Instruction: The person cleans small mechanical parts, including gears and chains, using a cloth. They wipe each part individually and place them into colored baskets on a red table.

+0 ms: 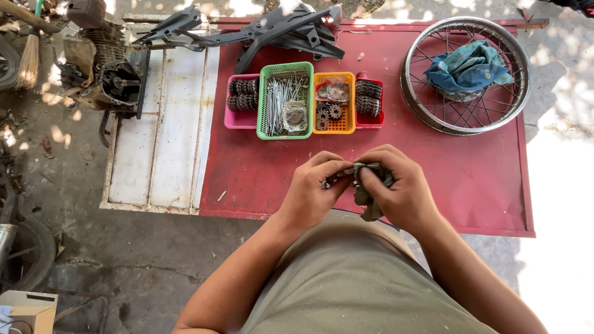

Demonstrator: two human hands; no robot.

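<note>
My left hand [314, 188] and my right hand [396, 185] meet over the near edge of a red table [260, 173]. A grey-green rag [369, 201] is bunched in my right hand and hangs below it. My left hand pinches a small dark metal part [326, 184] against the rag; its shape is mostly hidden by my fingers. Four small baskets stand in a row beyond my hands: pink [238, 119] with dark sprockets, green [284, 102] with metal spokes, orange [334, 105] with small gears, red [370, 102] with more sprockets.
A spoked wheel rim [465, 75] with a blue cloth [467, 67] in it lies at the table's far right. A black plastic frame [266, 31] lies along the back. A white panel [164, 124] and an engine [105, 71] are to the left.
</note>
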